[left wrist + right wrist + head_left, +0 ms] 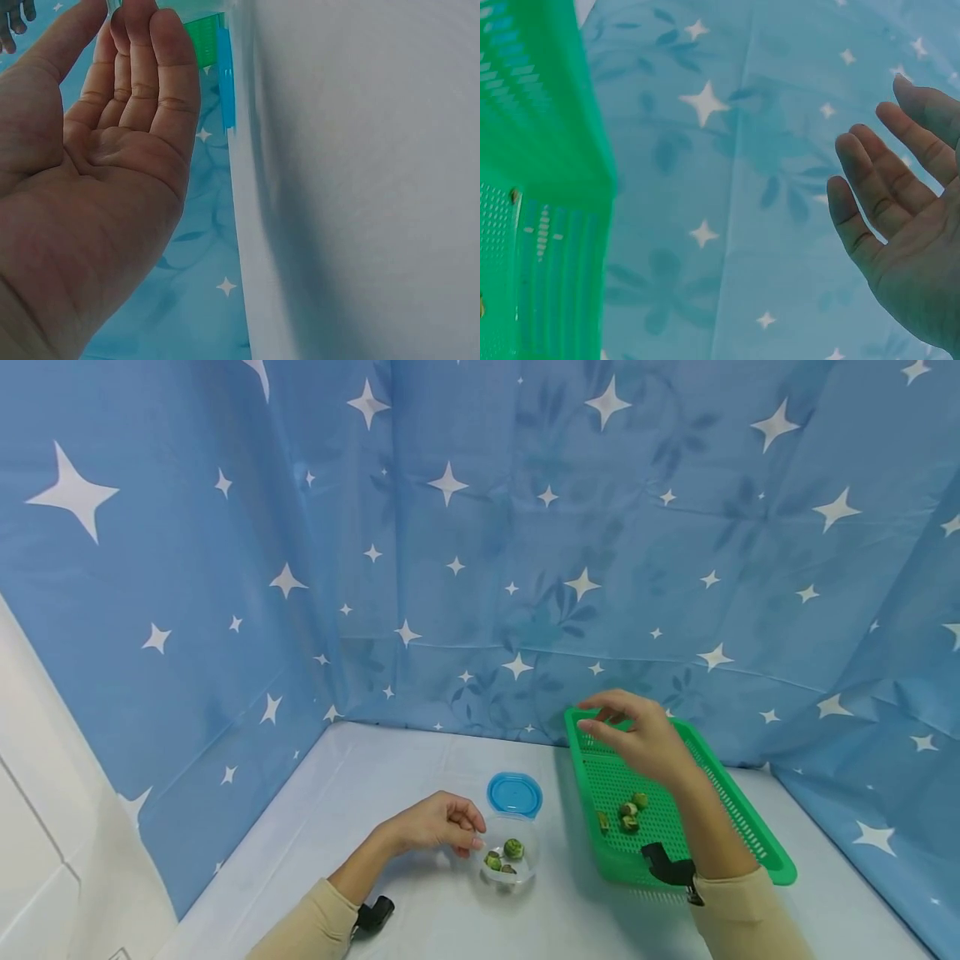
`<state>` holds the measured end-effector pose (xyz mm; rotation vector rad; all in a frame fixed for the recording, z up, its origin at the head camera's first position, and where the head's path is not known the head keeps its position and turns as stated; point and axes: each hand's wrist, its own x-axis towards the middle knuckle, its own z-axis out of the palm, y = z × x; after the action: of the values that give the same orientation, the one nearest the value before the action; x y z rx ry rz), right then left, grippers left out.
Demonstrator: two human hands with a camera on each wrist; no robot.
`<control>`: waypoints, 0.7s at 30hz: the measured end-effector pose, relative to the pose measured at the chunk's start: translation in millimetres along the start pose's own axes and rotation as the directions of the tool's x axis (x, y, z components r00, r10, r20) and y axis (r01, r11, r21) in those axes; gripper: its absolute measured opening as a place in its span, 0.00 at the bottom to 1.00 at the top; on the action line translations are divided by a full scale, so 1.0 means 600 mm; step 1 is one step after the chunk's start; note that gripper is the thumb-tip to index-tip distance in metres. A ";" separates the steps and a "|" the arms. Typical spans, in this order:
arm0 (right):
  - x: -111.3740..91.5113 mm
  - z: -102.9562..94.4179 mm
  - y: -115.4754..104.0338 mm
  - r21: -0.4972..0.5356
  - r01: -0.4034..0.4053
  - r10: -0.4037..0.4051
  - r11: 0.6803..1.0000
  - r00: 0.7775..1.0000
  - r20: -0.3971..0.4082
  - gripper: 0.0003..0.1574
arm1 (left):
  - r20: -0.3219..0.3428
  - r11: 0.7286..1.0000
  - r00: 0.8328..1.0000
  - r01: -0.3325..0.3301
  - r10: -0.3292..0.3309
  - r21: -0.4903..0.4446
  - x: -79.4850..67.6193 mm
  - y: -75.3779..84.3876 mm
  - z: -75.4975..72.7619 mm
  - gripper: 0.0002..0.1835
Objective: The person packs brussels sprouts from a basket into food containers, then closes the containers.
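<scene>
My left hand [442, 823] is at the left side of a small clear plastic bowl [534, 860], thumb and fingertips pinching its rim; the left wrist view catches only a sliver of that bowl. Inside it lie a few Brussels sprouts [513, 849], green and roundish. My right hand [637, 731] is raised over the far part of a green plastic basket [757, 839], fingers loosely bent and nothing between them. The right wrist view shows this hand [915, 202] relaxed, apart from the basket wall [562, 285]. Several more sprouts [628, 810] sit on the basket's floor.
A round blue lid [514, 794] lies on the white tabletop [360, 793] just behind the bowl. Blue curtain [480, 568] with white stars hangs along the back and sides of the table. A white panel [45, 827] stands at far left.
</scene>
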<state>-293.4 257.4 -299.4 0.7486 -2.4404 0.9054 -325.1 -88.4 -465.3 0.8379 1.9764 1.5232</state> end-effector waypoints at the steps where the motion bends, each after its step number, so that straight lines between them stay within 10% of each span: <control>1: 0.003 -0.002 0.006 0.001 -0.009 0.009 1.000 1.000 0.007 0.14 | -0.001 1.000 1.000 0.000 0.000 -0.001 0.000 0.000 0.000 0.19; 21: 0.016 -0.021 0.108 0.013 -0.173 0.171 0.985 0.981 0.090 0.19 | -0.009 1.000 1.000 0.007 -0.007 -0.004 0.002 -0.002 0.000 0.20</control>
<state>-338.2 304.2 -314.9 0.6030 -2.6097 0.9825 -326.1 -87.5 -466.7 0.8223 1.9801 1.5293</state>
